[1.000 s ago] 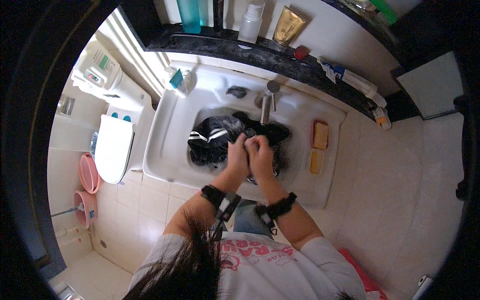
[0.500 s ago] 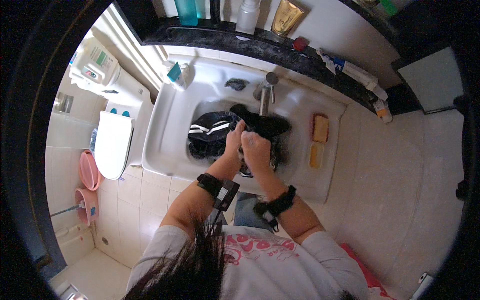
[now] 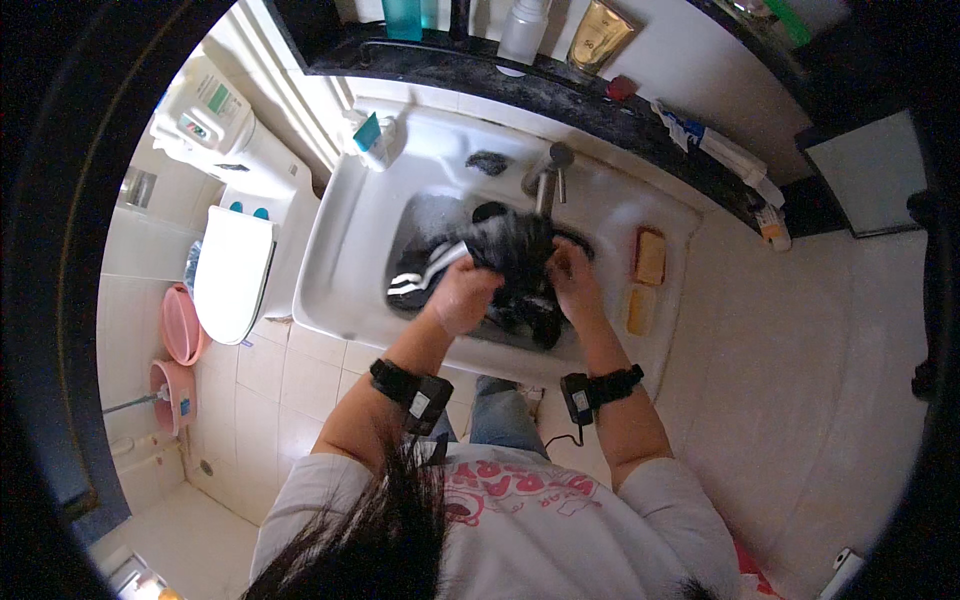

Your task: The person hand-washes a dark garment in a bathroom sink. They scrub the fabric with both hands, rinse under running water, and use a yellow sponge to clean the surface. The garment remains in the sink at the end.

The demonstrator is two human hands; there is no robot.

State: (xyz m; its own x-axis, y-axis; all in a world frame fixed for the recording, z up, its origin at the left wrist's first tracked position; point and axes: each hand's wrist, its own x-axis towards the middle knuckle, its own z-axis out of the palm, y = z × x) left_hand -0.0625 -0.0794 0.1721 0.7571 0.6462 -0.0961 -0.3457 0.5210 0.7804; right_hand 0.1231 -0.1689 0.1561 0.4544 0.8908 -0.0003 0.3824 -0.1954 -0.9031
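Note:
A wet black garment with white stripes (image 3: 510, 255) is bunched in the soapy basin of the white sink (image 3: 345, 270), partly lifted and blurred by motion. My left hand (image 3: 466, 294) is closed on it at the left, beside the white stripes. At the right, my right hand (image 3: 574, 284) grips another part of the black cloth, its fingers curled. A gap of dark fabric separates the two hands. The metal faucet (image 3: 547, 190) stands just beyond the cloth. Folds hide the garment's full shape.
Bar soap in a red dish (image 3: 649, 257) and a yellow block (image 3: 639, 309) lie on the sink's right rim. A white tube with a teal cap (image 3: 372, 150) stands at the back left. Bottles and tubes line the black shelf (image 3: 440, 65). A toilet (image 3: 235, 275) is at left.
My hands were close together over the cloth and have moved apart, the right hand to the right. The black cloth between them has shifted and spread. The view has shifted slightly.

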